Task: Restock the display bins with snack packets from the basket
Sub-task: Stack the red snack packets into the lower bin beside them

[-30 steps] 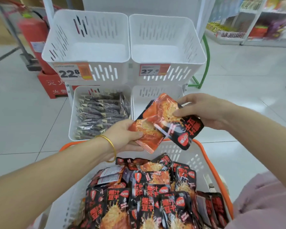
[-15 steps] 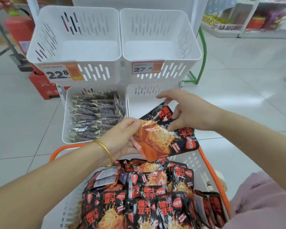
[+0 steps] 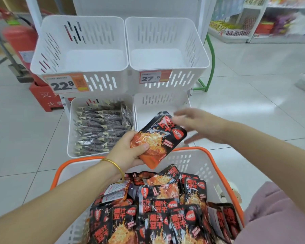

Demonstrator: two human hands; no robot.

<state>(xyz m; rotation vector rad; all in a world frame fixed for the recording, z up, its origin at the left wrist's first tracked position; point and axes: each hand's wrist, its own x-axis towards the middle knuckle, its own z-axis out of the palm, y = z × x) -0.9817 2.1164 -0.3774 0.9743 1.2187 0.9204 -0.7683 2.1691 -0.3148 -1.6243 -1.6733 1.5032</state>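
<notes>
My left hand (image 3: 129, 150) grips a stack of black-and-orange snack packets (image 3: 158, 138) by its lower end, just above the far rim of the basket. My right hand (image 3: 199, 125), motion-blurred, has its fingers spread and touches the stack's top right edge over the lower right display bin (image 3: 163, 103), which shows only white inside. The white basket with an orange rim (image 3: 197, 150) in front of me holds several more of the same packets (image 3: 158, 208).
The lower left bin (image 3: 70, 131) is full of dark grey packets (image 3: 100, 129). Two upper bins (image 3: 79, 67) (image 3: 167, 66) show bare bottoms and carry price tags 22.8 and 27.6. A red fire extinguisher stand (image 3: 42, 97) is at left, store shelves (image 3: 253, 23) at far right.
The two packets have been brought together into one stack in my left hand. My right hand let go of its packet and its fingers spread out beside the stack.
</notes>
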